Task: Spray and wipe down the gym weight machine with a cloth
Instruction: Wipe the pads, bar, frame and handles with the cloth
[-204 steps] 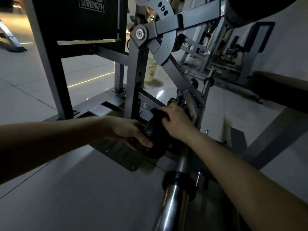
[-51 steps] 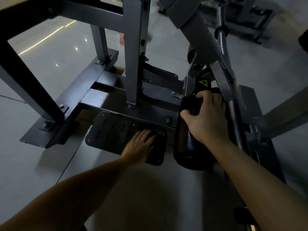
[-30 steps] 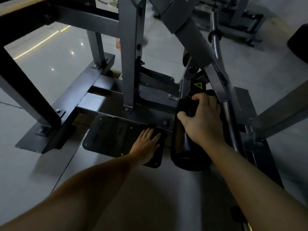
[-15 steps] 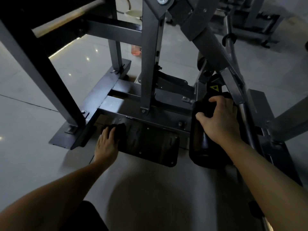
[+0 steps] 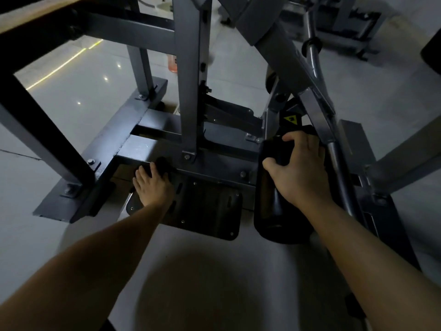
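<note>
A dark cloth (image 5: 164, 166) lies bunched at the base of the grey weight machine (image 5: 152, 120), at the far left corner of its black foot plate (image 5: 210, 211). The left hand (image 5: 152, 187) reaches forward, arm outstretched, and presses the cloth with fingers laid nearly straight. To the right, the right hand (image 5: 298, 173) grasps a black roller pad (image 5: 269, 206), fingers curled over its top. An upright post (image 5: 189, 80) rises between the two hands. A pinkish container (image 5: 172, 64) stands on the glossy floor (image 5: 71, 91) behind.
</note>
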`<state>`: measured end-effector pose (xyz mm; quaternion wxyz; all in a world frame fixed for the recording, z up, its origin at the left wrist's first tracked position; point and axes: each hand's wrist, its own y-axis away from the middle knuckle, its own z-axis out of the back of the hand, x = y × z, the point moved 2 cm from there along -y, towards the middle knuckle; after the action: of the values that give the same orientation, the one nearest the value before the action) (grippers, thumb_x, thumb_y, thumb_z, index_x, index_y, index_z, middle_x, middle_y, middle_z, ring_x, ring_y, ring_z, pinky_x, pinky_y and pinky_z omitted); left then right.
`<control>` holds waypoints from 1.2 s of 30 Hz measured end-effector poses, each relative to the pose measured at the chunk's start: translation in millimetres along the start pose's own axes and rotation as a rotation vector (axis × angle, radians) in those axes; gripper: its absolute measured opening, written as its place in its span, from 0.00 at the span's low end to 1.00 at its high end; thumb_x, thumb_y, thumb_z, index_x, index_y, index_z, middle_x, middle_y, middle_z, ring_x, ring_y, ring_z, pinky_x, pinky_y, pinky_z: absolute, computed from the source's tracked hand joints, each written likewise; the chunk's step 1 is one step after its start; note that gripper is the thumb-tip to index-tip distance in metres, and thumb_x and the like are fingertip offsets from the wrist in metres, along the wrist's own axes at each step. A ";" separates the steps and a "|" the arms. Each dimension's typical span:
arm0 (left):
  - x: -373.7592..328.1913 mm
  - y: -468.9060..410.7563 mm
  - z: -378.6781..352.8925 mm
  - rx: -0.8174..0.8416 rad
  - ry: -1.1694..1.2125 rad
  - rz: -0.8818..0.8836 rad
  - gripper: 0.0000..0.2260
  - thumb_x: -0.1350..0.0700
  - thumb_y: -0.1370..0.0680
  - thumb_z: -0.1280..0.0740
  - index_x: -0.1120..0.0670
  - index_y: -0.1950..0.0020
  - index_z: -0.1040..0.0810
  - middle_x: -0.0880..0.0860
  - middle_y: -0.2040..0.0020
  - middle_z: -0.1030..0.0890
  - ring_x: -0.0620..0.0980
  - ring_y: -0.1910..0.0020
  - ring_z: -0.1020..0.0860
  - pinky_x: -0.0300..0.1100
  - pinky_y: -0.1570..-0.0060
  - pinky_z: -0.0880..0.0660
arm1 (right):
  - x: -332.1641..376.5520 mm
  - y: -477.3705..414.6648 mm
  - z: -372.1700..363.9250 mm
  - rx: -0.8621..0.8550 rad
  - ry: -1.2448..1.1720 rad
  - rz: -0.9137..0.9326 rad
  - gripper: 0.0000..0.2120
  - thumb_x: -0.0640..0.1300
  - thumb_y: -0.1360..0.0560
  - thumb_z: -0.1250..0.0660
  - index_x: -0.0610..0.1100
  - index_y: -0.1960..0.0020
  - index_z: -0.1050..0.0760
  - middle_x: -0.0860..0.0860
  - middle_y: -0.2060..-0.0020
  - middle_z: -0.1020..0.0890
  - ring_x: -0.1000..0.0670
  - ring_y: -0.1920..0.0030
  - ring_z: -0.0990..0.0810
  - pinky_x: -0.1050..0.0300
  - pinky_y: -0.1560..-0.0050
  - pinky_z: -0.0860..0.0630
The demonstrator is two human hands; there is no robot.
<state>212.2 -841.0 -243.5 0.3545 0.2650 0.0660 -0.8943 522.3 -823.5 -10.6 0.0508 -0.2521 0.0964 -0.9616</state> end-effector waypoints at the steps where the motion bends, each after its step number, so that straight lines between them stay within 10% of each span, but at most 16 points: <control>1: -5.9 6.1 -5.1 -0.021 -0.003 -0.018 0.28 0.48 0.15 0.44 0.53 0.17 0.45 0.63 0.18 0.47 0.60 0.18 0.51 0.54 0.20 0.57 | -0.6 -0.2 0.1 -0.002 -0.006 0.004 0.27 0.56 0.29 0.29 0.52 0.34 0.34 0.50 0.33 0.33 0.45 0.33 0.35 0.51 0.50 0.32; 9: -43.1 94.5 -46.5 0.190 -0.031 -0.756 0.19 0.53 0.21 0.30 0.53 0.31 0.20 0.57 0.29 0.23 0.61 0.29 0.26 0.55 0.29 0.31 | 0.5 1.5 2.4 -0.006 -0.038 0.002 0.27 0.54 0.29 0.29 0.52 0.33 0.33 0.51 0.32 0.33 0.46 0.33 0.35 0.52 0.49 0.33; 15: -97.5 37.7 2.5 -0.123 0.487 -0.288 0.11 0.60 0.20 0.34 0.51 0.41 0.16 0.55 0.47 0.16 0.56 0.48 0.18 0.42 0.51 0.25 | 0.3 2.0 2.5 -0.013 -0.053 0.008 0.27 0.56 0.30 0.31 0.51 0.34 0.33 0.51 0.33 0.33 0.47 0.33 0.35 0.52 0.49 0.33; 23: -131.9 13.1 -84.1 0.133 -0.079 -0.560 0.26 0.52 0.16 0.42 0.48 0.17 0.42 0.58 0.17 0.48 0.59 0.18 0.52 0.53 0.20 0.53 | -1.6 1.1 0.4 -0.007 -0.077 0.028 0.28 0.58 0.32 0.33 0.53 0.34 0.34 0.53 0.34 0.33 0.50 0.34 0.35 0.52 0.50 0.31; 27: -168.5 23.5 -101.4 0.357 0.069 -0.794 0.25 0.62 0.20 0.36 0.50 0.22 0.30 0.53 0.18 0.40 0.54 0.18 0.46 0.51 0.19 0.48 | -5.0 -0.5 1.0 -0.019 -0.100 0.022 0.29 0.59 0.33 0.35 0.52 0.34 0.34 0.53 0.34 0.32 0.50 0.34 0.35 0.52 0.49 0.31; 36: -82.5 9.1 -28.8 0.166 -0.218 -0.947 0.25 0.63 0.27 0.29 0.51 0.31 0.20 0.61 0.28 0.28 0.65 0.35 0.28 0.56 0.37 0.24 | -2.9 1.3 2.7 0.002 -0.087 0.022 0.28 0.57 0.31 0.33 0.51 0.34 0.34 0.52 0.34 0.32 0.47 0.33 0.35 0.52 0.49 0.35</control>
<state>280.8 -789.5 -224.4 -0.1084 0.1382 0.0701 -0.9820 526.2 -824.9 -9.9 0.0656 -0.2925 0.0960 -0.9492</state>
